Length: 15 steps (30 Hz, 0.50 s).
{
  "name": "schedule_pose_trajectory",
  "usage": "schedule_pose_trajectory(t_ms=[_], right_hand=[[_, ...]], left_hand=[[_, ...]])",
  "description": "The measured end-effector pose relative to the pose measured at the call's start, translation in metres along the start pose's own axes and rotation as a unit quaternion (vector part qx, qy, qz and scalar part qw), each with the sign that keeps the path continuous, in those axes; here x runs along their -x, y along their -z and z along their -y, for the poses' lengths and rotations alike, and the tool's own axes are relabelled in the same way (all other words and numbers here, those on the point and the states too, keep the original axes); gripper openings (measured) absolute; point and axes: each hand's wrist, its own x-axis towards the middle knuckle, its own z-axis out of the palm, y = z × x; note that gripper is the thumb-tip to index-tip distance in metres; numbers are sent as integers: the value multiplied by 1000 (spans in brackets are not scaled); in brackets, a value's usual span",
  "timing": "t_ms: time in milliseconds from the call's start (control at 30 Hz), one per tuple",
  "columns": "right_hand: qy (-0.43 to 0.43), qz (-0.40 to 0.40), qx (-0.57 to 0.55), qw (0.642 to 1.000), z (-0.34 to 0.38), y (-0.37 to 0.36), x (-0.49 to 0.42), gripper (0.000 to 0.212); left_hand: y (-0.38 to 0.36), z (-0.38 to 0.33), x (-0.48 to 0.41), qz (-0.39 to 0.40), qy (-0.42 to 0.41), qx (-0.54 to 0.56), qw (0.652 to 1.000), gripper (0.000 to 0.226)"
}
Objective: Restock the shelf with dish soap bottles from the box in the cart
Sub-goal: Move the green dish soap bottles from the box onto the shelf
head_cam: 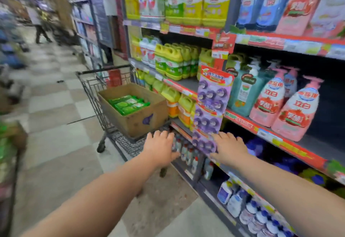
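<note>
Both hands out, fingers spread, nothing held.
Left hand (161, 148) and right hand (230, 148) stretched toward the cart (97, 85); green soap bottles (128, 104) lay in the box (134, 117), farther ahead, untouched, beside the shelf (188, 83).

The box (133, 110) sits in the cart (104, 95) with packs (128, 104) inside it, the shelf (188, 84) of bottles stands just right of the cart, and both hands (160, 149) reach out nearer, below the box.
</note>
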Motion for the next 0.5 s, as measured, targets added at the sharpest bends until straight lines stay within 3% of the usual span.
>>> schedule_pose_trajectory(t_ms=[233,500], right_hand=[[114,-37,-1,993,175,21,-92,72],[150,-10,14,988,275,27,-171,72]], left_hand=[[0,177,5,-21,99,-10,995,77],[-29,288,3,-4,163,0,987,75]])
